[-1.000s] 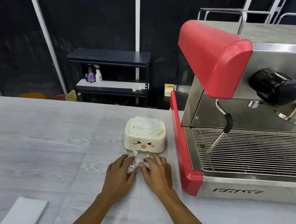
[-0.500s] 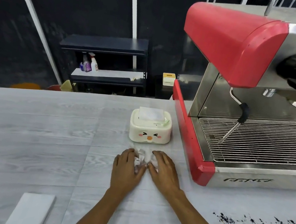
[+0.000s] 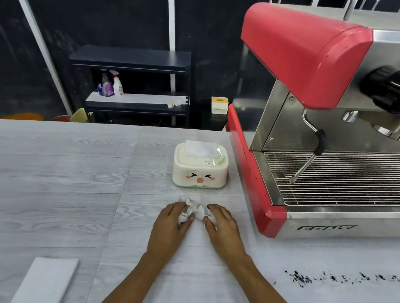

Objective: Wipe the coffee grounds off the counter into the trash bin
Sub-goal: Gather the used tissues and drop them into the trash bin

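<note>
A crumpled white wet wipe (image 3: 193,210) lies on the pale wood-grain counter (image 3: 58,181), just in front of the wipe box. My left hand (image 3: 172,221) and my right hand (image 3: 225,227) both rest on the counter with their fingertips pinching the wipe from either side. A line of dark coffee grounds (image 3: 346,279) is scattered along the counter at the right, in front of the espresso machine. No trash bin is in view.
A cream wipe box with a cartoon face (image 3: 200,169) stands behind the hands. A large red and steel espresso machine (image 3: 342,121) fills the right side. A flat white sheet (image 3: 47,281) lies at the near left. Dark shelves (image 3: 131,82) stand beyond the counter.
My hands have spread slightly apart on the wipe, stretching it between the fingertips. The view has shifted a little; nothing else moved.
</note>
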`<state>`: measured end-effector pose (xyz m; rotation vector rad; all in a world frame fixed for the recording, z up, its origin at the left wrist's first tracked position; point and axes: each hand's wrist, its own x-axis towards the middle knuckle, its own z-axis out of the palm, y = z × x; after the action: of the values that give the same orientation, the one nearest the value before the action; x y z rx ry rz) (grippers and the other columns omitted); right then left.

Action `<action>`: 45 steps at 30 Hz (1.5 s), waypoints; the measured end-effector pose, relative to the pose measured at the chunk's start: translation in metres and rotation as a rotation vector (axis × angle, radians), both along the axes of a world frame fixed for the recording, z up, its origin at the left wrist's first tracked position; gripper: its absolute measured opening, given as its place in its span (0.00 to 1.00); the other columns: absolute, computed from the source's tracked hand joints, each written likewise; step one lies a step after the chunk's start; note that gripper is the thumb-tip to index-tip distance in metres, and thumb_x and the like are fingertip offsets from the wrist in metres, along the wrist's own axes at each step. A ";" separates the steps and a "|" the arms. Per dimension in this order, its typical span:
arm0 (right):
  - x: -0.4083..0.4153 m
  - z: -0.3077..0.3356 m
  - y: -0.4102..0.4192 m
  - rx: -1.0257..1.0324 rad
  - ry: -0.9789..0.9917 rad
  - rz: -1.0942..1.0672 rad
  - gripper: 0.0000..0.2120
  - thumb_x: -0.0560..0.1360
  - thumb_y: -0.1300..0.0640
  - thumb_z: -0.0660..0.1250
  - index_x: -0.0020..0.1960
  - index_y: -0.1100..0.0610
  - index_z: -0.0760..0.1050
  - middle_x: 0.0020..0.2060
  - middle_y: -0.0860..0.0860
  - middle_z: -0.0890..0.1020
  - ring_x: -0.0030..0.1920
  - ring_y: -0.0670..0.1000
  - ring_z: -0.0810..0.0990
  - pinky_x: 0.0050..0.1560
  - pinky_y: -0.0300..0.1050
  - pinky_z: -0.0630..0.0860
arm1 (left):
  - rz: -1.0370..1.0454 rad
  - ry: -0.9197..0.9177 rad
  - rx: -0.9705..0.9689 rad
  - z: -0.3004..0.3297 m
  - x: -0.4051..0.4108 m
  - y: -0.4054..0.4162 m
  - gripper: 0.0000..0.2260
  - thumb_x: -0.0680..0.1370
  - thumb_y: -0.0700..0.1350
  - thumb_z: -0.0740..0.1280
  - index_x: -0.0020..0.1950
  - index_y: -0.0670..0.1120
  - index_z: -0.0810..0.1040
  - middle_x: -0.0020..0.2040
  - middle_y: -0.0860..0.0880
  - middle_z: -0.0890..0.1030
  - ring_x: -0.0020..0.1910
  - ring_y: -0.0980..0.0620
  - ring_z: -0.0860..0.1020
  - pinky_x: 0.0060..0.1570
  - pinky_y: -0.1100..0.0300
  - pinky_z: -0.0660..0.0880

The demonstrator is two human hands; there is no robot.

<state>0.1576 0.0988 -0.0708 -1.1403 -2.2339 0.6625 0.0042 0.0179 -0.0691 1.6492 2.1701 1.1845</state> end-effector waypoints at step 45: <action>0.432 0.027 -0.106 0.097 0.123 -0.603 0.17 0.76 0.59 0.67 0.64 0.61 0.73 0.58 0.56 0.78 0.56 0.58 0.78 0.55 0.52 0.76 | -0.614 -0.087 -0.010 0.034 0.421 -0.018 0.25 0.79 0.51 0.69 0.76 0.56 0.68 0.61 0.57 0.77 0.61 0.55 0.76 0.61 0.60 0.73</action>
<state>0.5895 -0.0070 -0.0438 -1.5709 -1.6664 0.3535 0.4248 -0.0005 -0.0354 2.0004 1.4386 1.0229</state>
